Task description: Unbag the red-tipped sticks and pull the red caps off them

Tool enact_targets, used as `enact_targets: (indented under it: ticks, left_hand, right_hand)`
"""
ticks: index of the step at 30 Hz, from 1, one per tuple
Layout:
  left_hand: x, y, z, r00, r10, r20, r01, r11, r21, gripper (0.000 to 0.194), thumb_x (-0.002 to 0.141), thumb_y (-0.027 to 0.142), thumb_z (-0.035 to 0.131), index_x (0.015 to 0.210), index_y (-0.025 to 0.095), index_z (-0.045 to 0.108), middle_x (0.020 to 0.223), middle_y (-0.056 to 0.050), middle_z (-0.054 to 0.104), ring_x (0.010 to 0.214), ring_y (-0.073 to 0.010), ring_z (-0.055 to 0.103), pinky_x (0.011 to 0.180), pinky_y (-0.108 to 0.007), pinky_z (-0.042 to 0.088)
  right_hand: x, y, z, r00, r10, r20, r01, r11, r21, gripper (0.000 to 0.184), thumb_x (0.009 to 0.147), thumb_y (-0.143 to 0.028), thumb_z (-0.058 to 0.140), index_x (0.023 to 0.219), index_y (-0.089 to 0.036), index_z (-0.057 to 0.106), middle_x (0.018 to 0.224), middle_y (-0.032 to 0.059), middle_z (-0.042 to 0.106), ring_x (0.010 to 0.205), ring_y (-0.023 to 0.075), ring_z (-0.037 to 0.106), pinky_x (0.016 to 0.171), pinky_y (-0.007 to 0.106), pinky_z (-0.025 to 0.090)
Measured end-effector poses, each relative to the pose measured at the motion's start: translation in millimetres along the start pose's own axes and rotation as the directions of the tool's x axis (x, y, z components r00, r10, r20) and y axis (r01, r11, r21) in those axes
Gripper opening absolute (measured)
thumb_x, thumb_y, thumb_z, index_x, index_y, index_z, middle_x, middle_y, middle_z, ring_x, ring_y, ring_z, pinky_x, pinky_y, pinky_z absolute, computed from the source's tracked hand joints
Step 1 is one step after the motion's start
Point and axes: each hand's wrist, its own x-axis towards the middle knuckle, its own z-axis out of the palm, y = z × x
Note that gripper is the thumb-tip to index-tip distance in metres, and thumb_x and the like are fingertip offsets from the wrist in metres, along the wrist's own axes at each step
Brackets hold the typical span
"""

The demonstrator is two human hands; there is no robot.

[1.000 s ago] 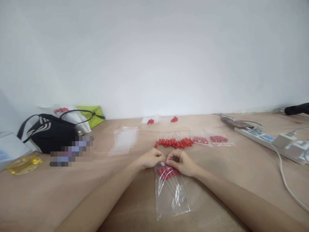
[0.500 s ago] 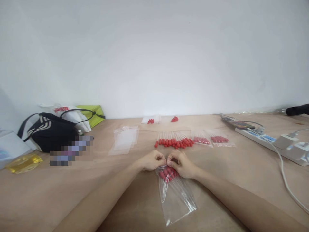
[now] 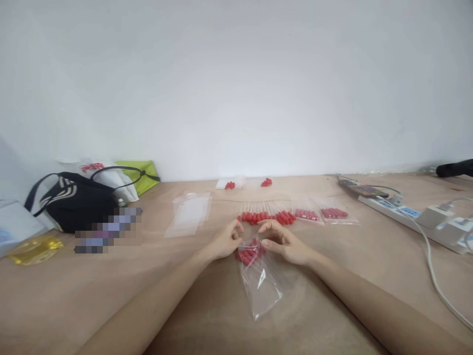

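A clear plastic bag (image 3: 258, 286) lies in front of me, its mouth end away from me. Inside it are several thin sticks with red oval heads (image 3: 250, 254), bunched near the mouth. My left hand (image 3: 226, 240) has its thumb and fingers at the left corner of the mouth and seems to pinch it. On the other side, my right hand (image 3: 284, 242) has thumb and fingers apart, the thumb tip close to the bag's edge; whether it touches is unclear. Just beyond both hands lies a row of loose red-headed sticks (image 3: 266, 217).
Filled bags (image 3: 334, 213) lie right of the row, flat bags (image 3: 190, 214) to its left. Small red clusters (image 3: 229, 185) sit near the wall. At right are a power strip (image 3: 391, 209), white cable (image 3: 432, 266) and phone (image 3: 362, 187); at left, a black bag (image 3: 79, 204) and yellow pouch (image 3: 37, 250).
My hands have moved apart; the right fingers have opened off the bag's mouth. The bag has shifted slightly away from me and to the left, its mouth end looking raised.
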Motion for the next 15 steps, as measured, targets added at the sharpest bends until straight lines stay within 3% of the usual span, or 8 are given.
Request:
enact_targets:
  ticks: [2,6,10,15]
  left_hand:
    - [-1.2,-3.7,0.6,0.999,0.028,-0.04,-0.028,0.999,0.017,0.018,0.065,0.013,0.045,0.082,0.016,0.052,0.051,0.008,0.042,0.047,-0.0076,0.037,0.047,-0.018,0.029]
    - [-11.2,-5.2,2.6,0.992,0.035,-0.124,-0.025,0.996,0.087,0.019,0.067,0.014,0.043,0.08,0.015,0.058,0.052,0.006,0.044,0.049,-0.0084,0.039,0.048,-0.019,0.029]
    - [-34.4,-1.5,3.9,0.993,0.054,-0.104,-0.04,0.99,0.136,0.025,0.068,0.015,0.044,0.087,0.017,0.06,0.054,0.005,0.048,0.05,-0.0092,0.042,0.049,-0.02,0.031]
    - [-47.5,1.2,3.0,0.972,0.181,-0.15,-0.16,0.977,0.142,0.024,0.069,0.023,0.051,0.089,0.017,0.063,0.078,-0.002,0.053,0.06,-0.0099,0.046,0.056,-0.021,0.037]
  right_hand:
    - [-7.0,-1.6,-4.2,1.0,0.018,-0.02,-0.02,0.992,-0.123,0.036,0.07,-0.042,0.059,0.097,-0.022,0.049,0.103,0.004,0.049,0.09,0.0161,0.047,0.079,0.03,0.039]
    - [-21.1,-2.1,-11.7,0.997,0.071,0.032,-0.056,0.94,-0.335,0.045,0.053,-0.044,0.072,0.087,-0.02,0.054,0.085,0.0015,0.053,0.079,0.0164,0.048,0.069,0.028,0.039]
    - [-23.8,4.4,-19.2,0.993,0.115,0.026,-0.095,0.911,-0.401,0.033,0.063,-0.04,0.067,0.087,-0.019,0.06,0.082,0.0031,0.055,0.076,0.0166,0.05,0.067,0.028,0.039]
    - [-17.3,13.2,-22.9,0.998,0.062,0.016,-0.05,0.913,-0.405,0.032,0.068,-0.038,0.063,0.093,-0.02,0.063,0.083,0.0049,0.056,0.082,0.0186,0.05,0.075,0.032,0.038]
